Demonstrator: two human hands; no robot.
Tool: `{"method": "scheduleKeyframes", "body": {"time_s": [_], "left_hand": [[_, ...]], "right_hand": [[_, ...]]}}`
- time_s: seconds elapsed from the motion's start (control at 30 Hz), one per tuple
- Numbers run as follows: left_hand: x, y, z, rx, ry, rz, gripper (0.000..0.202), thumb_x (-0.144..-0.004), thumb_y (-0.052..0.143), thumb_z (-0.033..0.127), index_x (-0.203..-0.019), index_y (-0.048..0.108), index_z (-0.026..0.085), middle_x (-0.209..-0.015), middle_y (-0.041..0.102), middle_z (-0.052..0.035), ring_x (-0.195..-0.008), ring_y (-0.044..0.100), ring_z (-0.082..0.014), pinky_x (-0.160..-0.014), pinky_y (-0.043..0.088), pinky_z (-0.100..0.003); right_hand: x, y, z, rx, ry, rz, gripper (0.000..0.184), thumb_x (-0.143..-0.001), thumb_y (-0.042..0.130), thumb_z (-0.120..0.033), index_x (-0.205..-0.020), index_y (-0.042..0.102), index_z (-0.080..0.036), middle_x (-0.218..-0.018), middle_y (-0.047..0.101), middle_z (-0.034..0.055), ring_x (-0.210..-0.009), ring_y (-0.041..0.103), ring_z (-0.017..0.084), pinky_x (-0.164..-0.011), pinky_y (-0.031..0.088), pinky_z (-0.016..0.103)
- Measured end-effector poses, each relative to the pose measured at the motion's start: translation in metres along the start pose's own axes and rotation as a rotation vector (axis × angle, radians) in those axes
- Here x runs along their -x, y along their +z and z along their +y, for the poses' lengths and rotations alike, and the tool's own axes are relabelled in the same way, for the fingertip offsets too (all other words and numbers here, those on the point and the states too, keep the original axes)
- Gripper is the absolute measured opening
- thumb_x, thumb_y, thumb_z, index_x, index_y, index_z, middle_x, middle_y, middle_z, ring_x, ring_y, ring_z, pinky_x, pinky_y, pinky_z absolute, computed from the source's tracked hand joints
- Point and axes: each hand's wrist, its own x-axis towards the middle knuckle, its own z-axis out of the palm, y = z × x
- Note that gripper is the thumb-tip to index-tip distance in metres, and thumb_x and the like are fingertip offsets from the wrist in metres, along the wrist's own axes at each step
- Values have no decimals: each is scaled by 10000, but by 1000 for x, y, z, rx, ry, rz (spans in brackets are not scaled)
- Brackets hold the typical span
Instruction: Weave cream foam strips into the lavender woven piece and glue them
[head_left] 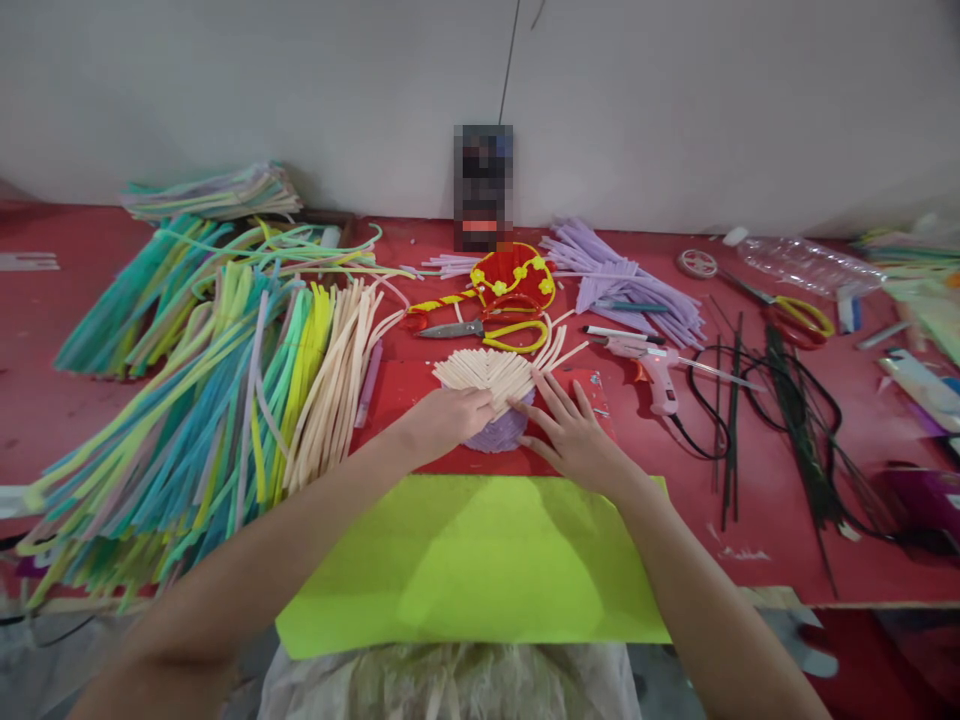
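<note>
A fan of cream pipe cleaners (486, 372) lies over a small purple woven piece (501, 430) on the red table (60, 400). My left hand (444, 418) rests curled on the fan's left side, fingers closed on the cream strands. Spread flat, my right hand (574, 432) presses the piece's right edge with its fingers apart. A lime-green sheet (480, 560) lies just in front of both hands.
A big heap of coloured pipe cleaners (210, 400) fills the left. Behind the piece lie yellow-handled scissors (487, 332) and a red-and-yellow ornament (514, 275). To the right are purple pipe cleaners (630, 285), a pink glue gun (656, 370), dark wires (780, 420), more scissors (795, 315).
</note>
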Motion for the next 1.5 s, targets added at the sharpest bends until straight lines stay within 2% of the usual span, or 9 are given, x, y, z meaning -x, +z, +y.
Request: {"method": "scheduleKeyframes", "body": {"time_s": [0.2, 0.47, 0.9, 1.17, 1.5], "left_hand": [[-1, 1, 2, -29, 2, 3, 218, -908, 454, 56, -1076, 573, 129, -1030, 646, -82, -957, 635, -184, -751, 500, -262], [-3, 2, 0, 2, 34, 18, 199, -910, 436, 53, -1026, 583, 123, -941, 637, -66, -863, 635, -168, -710, 487, -260], [-6, 6, -4, 23, 68, 32, 223, -944, 395, 100, -1029, 601, 108, -961, 646, -85, -879, 631, -182, -692, 495, -277], [-8, -2, -3, -12, 68, -47, 222, -947, 427, 118, -1100, 588, 115, -1035, 662, -67, -925, 633, -174, -679, 473, -257], [-11, 2, -6, 12, 103, -12, 209, -949, 442, 131, -1069, 611, 119, -1003, 684, -61, -917, 638, -167, -683, 467, -247]], "right_hand": [[0, -1, 0, 6, -1, -18, 543, -967, 356, -448, -1483, 281, -297, -1592, 34, 95, -1456, 102, 293, -1130, 173, 582], [0, 0, 1, 0, -2, -19, 552, -967, 356, -451, -1492, 231, -332, -1596, 2, 70, -1456, 118, 282, -1126, 184, 585], [0, -2, -1, -3, 1, -14, 565, -963, 370, -452, -1495, 226, -329, -1594, 16, 73, -1452, 130, 293, -1128, 186, 585], [-1, -3, -1, 5, 4, -30, 549, -967, 343, -464, -1488, 259, -311, -1595, 30, 82, -1456, 113, 283, -1130, 173, 586], [-1, -3, -1, 7, 3, -29, 537, -970, 340, -460, -1481, 283, -305, -1594, 43, 91, -1457, 101, 285, -1131, 179, 579]]}}
